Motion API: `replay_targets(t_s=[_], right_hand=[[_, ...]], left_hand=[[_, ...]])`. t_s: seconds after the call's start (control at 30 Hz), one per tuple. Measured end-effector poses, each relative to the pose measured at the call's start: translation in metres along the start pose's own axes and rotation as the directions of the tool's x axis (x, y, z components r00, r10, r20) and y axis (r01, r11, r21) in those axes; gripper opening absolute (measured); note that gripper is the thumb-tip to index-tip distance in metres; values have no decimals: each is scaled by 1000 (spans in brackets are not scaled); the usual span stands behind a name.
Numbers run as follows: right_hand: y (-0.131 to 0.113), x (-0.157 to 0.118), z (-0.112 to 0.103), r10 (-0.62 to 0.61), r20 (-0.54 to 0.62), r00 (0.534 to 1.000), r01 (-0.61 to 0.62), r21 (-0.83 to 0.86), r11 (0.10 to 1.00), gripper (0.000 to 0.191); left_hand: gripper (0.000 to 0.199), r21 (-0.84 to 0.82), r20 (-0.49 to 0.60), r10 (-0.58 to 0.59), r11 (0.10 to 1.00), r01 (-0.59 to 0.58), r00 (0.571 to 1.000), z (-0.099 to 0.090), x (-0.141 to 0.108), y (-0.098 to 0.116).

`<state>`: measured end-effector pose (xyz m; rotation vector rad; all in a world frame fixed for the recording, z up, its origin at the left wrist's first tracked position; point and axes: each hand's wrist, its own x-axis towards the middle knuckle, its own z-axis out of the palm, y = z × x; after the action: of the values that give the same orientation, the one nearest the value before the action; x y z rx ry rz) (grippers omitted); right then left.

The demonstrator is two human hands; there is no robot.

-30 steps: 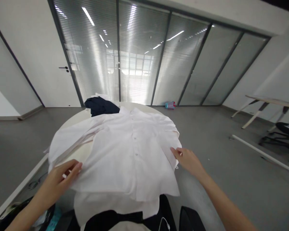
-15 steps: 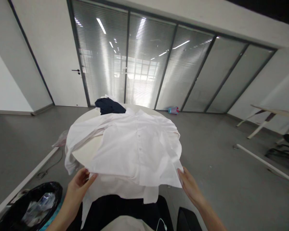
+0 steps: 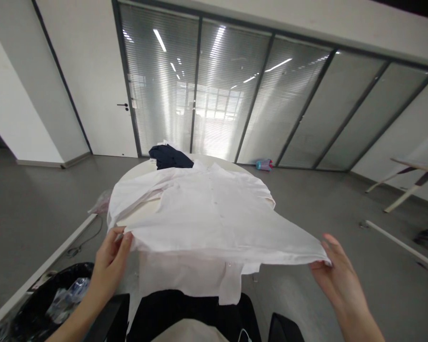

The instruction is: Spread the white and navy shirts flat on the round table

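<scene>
A white button-up shirt (image 3: pixel 199 209) lies spread over a round pale table (image 3: pixel 135 170), its collar at the far side and its lower hem toward me. My left hand (image 3: pixel 112 251) pinches the hem's left corner between thumb and fingers. Out past the table's right side, my right hand (image 3: pixel 337 270) grips the right corner and stretches the cloth sideways. A row of buttons runs down the shirt's middle. More white cloth (image 3: pixel 185 275) hangs below the hem, over the table's near edge. A dark navy bundle of cloth (image 3: pixel 171 156) sits at the back left of the table.
At the lower left stands a bin with a black liner (image 3: pixel 32 299), holding clear plastic. A white bar (image 3: pixel 71 240) lies on the floor to the left, another bar (image 3: pixel 399 242) to the right. A second table (image 3: pixel 417 165) stands at far right.
My right hand has moved outward to the right, drawing the hem's right corner out taut. My left hand has risen slightly, still pinching the left corner. The view has shifted a little.
</scene>
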<state>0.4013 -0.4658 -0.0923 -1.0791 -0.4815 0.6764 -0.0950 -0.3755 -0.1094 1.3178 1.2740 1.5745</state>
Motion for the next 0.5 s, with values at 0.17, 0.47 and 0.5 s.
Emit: replay_targets(t_s=[0.17,0.47,0.5], right_hand=[[28,-1,-50,124,57,991,-101,-306,947,38],[34,-1,-61,80,18,997,-65,-423,904,41],[28,2,-60,18,-18,1000,-23,-354,935,40]], left_hand=[[70,-117,227,-281,942,313,932,1,-38,16],[36,95,399,-217,976,195,891,-33,-36,13],[37,100,376,-189,982,163,907,-37,-31,8]])
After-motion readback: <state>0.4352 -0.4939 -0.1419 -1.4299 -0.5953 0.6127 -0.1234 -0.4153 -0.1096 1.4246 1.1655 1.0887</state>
